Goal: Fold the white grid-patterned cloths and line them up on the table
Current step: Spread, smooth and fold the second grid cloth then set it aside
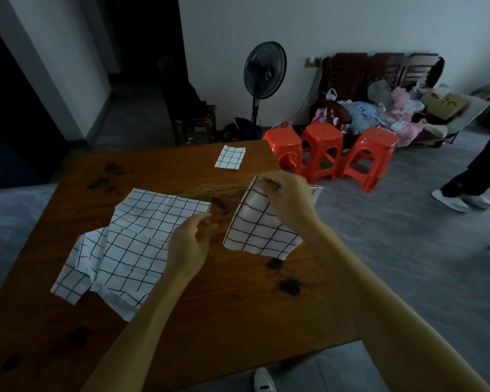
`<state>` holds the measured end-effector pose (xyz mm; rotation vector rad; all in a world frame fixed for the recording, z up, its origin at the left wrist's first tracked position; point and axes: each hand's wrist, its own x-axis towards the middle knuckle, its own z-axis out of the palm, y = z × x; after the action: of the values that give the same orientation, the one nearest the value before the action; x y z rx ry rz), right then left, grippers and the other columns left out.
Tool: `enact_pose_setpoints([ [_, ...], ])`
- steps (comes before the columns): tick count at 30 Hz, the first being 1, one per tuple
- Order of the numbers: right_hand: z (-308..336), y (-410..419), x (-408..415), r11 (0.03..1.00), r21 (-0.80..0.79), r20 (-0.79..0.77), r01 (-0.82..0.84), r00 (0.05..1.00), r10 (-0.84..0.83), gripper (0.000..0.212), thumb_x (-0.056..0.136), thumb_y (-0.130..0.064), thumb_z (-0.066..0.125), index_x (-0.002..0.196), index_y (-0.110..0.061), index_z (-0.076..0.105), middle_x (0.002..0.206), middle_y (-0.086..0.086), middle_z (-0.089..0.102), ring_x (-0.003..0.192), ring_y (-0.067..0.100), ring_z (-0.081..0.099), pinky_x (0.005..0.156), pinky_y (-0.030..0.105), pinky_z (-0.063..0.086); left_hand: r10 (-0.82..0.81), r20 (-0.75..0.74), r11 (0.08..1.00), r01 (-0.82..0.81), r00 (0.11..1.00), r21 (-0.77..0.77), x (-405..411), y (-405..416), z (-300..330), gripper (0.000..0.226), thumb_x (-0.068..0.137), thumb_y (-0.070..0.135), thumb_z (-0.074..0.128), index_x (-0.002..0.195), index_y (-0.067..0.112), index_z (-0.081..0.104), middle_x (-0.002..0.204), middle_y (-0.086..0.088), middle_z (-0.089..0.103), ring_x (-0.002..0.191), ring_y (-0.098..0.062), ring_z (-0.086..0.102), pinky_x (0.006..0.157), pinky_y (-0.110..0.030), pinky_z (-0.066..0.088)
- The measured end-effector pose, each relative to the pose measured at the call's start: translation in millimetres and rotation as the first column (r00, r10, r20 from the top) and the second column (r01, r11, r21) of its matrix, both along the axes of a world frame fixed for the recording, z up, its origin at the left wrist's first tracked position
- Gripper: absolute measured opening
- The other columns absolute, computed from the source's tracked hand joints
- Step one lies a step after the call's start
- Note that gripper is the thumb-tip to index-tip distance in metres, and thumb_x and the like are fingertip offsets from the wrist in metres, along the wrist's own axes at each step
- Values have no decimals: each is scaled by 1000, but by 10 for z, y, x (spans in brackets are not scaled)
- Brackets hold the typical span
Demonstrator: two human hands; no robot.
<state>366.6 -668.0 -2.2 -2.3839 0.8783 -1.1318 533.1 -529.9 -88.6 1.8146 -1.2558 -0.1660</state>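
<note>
Three red plastic stools (330, 154) stood just past the far right corner of the wooden bench (238, 315), with a black standing fan (264, 72) and a cluttered wooden settee (385, 89) behind them; no writing could be read anywhere. Another person's legs (470, 176) crossed the floor at far right. The right hand (287, 198) pinched a part-folded cloth (259, 224) in curled fingers, above the bench. The left hand (191, 244) hovered with fingers loosely bent, holding nothing, over two crumpled cloths (130, 244). One folded cloth (230, 157) lay near the far edge.
</note>
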Motion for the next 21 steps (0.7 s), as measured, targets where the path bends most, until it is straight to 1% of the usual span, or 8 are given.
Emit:
enact_pose_setpoints([
  [3, -131, 106, 109, 996, -12, -60, -86, 995, 85, 10, 87, -10, 66, 87, -14, 76, 81, -7, 73, 70, 0, 60, 71, 19, 45, -147, 48, 988, 149, 988, -41, -220, -289, 370, 37, 92, 32, 59, 123, 14, 58, 107, 10, 60, 95, 0, 55, 73, -3, 38],
  [5, -161, 150, 136, 992, -16, -83, -124, 989, 123, 13, 87, -8, 65, 86, -16, 76, 81, -10, 72, 72, -1, 59, 72, 15, 42, -179, 25, 980, 180, 984, -84, -255, -360, 466, 28, 92, 31, 58, 116, 17, 64, 102, 7, 67, 88, -2, 59, 73, -9, 46],
  [7, -137, 186, 123, 990, 26, -70, -138, 988, 139, 13, 88, -10, 65, 87, -17, 76, 83, -11, 72, 74, -3, 59, 71, 8, 39, -180, -6, 978, 178, 984, -105, -231, -349, 467, 24, 92, 31, 57, 107, 17, 69, 91, 1, 71, 80, -10, 63, 71, -22, 51],
  [9, -122, 200, 90, 989, 72, -43, -128, 990, 131, 11, 89, -12, 65, 89, -15, 76, 85, -12, 71, 76, -4, 58, 70, 5, 39, -178, -25, 980, 175, 984, -95, -207, -329, 388, 22, 91, 29, 58, 103, 15, 70, 83, 2, 70, 74, -11, 63, 68, -24, 51],
  [12, -109, 184, 36, 992, 106, -4, -75, 997, 76, 12, 89, -13, 64, 92, -15, 76, 85, -13, 69, 74, -6, 57, 69, 6, 41, -173, -44, 984, 171, 984, -40, -190, -302, 182, 18, 91, 24, 60, 103, 15, 71, 85, 11, 66, 71, -3, 62, 63, -16, 51],
  [15, -19, 181, -26, 990, 134, 58, -36, 998, 29, 13, 91, -13, 64, 97, -14, 76, 91, -8, 73, 75, -8, 58, 70, 6, 44, -183, -20, 982, 183, 983, 46, -133, -204, -67, 17, 93, 18, 58, 105, 13, 69, 91, 10, 65, 76, 5, 57, 67, -6, 46],
  [18, 146, 141, -116, 986, 165, 153, 7, 988, -32, 13, 93, -16, 63, 98, -13, 75, 85, -13, 69, 73, -7, 60, 67, 8, 45, -209, 26, 968, 203, 978, 150, -60, -76, -297, 12, 93, 13, 56, 98, 16, 67, 80, 17, 61, 68, 3, 56, 62, -12, 44],
  [21, 214, 58, -178, 997, 31, 140, 70, 987, -74, 12, 91, -14, 65, 96, -11, 75, 80, -13, 67, 66, -9, 57, 63, 4, 41, -135, 5, 965, 130, 991, 227, 0, 29, -481, 15, 94, 14, 55, 87, 26, 59, 71, 15, 57, 59, 2, 52, 58, -18, 40],
])
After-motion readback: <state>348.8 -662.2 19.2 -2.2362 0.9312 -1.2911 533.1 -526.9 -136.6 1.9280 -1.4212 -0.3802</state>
